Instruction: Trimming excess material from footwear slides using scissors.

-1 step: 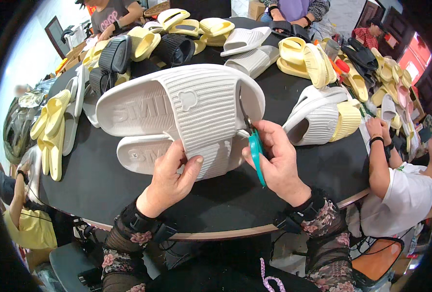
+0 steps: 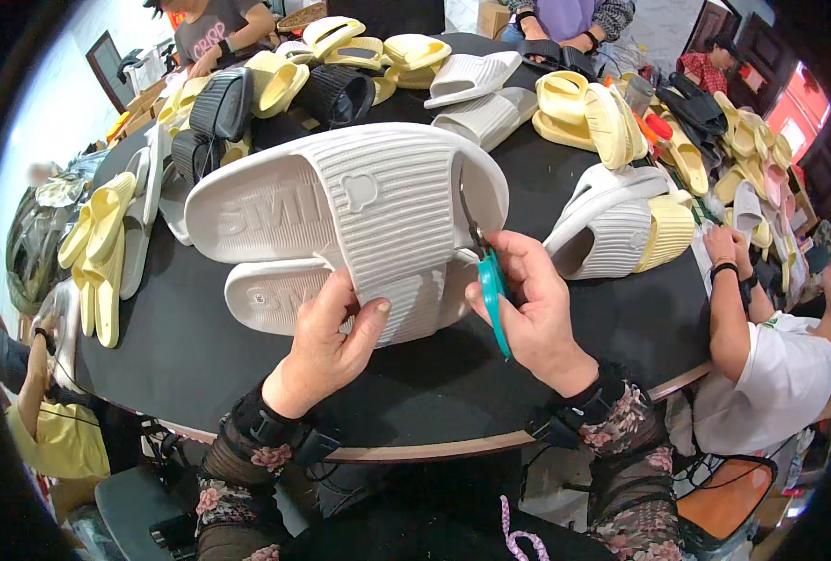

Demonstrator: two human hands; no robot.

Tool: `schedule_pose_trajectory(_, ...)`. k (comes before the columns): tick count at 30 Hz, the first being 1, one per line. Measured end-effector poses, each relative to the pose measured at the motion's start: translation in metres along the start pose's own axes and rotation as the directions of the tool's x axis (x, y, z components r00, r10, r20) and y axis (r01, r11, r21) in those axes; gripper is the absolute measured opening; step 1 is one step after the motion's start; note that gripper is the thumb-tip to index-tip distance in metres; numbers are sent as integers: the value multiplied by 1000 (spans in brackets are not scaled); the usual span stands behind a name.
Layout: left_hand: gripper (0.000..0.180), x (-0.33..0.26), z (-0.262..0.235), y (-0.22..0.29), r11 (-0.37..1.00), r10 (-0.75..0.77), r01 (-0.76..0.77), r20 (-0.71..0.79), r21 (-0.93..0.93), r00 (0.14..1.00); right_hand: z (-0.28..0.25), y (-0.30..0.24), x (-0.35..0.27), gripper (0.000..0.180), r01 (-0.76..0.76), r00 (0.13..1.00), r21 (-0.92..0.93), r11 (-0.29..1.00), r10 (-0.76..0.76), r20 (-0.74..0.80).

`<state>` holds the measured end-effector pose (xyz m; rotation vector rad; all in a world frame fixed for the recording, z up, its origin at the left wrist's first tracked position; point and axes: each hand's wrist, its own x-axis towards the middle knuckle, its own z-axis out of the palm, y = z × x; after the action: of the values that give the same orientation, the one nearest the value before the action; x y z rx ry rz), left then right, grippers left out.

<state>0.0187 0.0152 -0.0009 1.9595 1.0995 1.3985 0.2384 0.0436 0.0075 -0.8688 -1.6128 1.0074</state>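
Note:
A pair of pale grey ribbed slide slippers (image 2: 392, 210) is held above the table, one overlapping the other. My left hand (image 2: 326, 346) grips the nearer slipper by its strap edge, thumb on top and the other fingers partly hidden underneath. Green-handled scissors (image 2: 493, 299) are in my right hand (image 2: 537, 313), its fingers closed around the handles. Their dark blades point up and away into the toe opening of the farther slipper, beside the strap's right edge. What the blade tips touch is too small to make out.
Loose yellow, black and grey slippers line the far side of the black table (image 2: 415, 393). A grey and yellow stack (image 2: 612, 229) stands to my right, and yellow slippers (image 2: 102, 262) lie at the left. Co-workers sit around; one in a white shirt (image 2: 771, 383) is close on the right.

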Motion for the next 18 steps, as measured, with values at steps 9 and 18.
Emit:
schedule_pose_trajectory(9,40,1,-3,-1,983,-140,137,-14,-121,990,-2,8,6,41,-40,999,-24,999,40,17)
schedule_pose_trajectory(18,44,5,-4,-1,928,-187,172,-15,-331,982,1,9,7,47,-4,997,-103,995,12,81)
